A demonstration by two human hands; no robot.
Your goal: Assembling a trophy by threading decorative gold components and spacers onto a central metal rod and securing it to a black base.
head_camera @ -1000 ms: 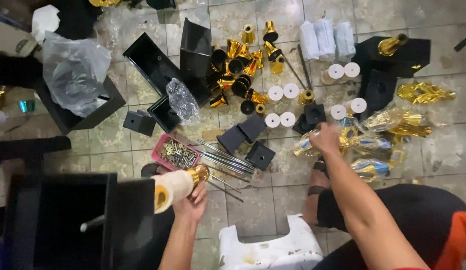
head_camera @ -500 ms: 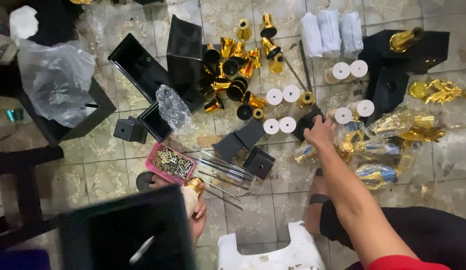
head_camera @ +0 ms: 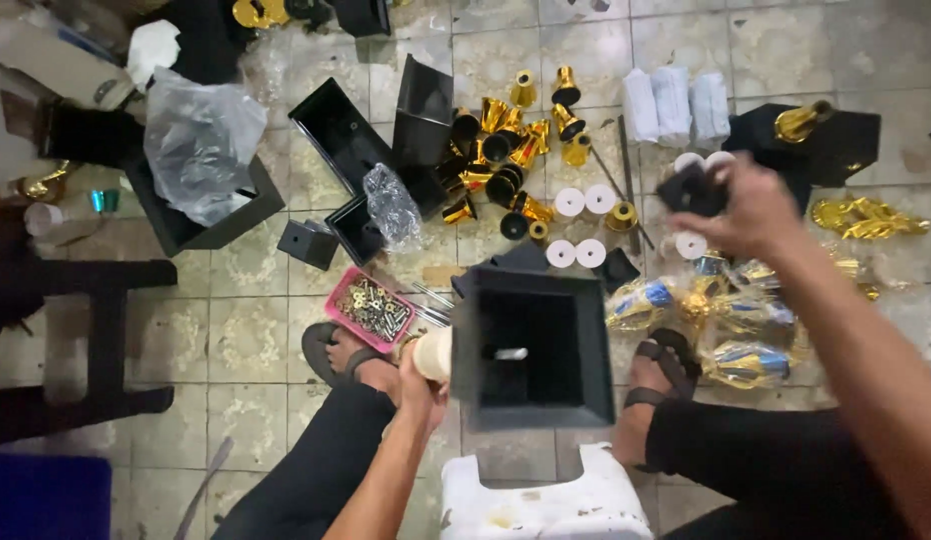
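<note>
Holding: left hand (head_camera: 418,372) grips black box (head_camera: 534,345).
Right hand (head_camera: 748,205): clenched on small black block (head_camera: 692,190).
Tip: keep box steady.

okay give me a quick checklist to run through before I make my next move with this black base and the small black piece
1. Left hand grips the cream column under the black base: ok.
2. Base opening faces up, rod visible inside: ok.
3. Right hand holds the small black piece: ok.
4. Piece lined up over the base: not ok, it is off to the right.
5. Pink tray of screws close to the left hand: ok.
6. Rod tight: cannot tell.
</note>
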